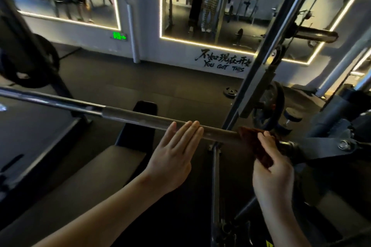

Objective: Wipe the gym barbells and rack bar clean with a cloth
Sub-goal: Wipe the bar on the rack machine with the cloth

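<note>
The left hand (176,154) lies flat, fingers straight, on the barbell (124,115) above the bench (128,158). Just beside it, the right hand (275,168) pinches a dark red cloth (255,144) wrapped against the bar's rack end.

Dark gym floor (160,90) w/ bench (138,126) + small wt plate (230,92) flat nr wall

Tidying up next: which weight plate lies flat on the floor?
The small plate below the wall lettering. The left plate and right plate are bigger and stand upright.
</note>
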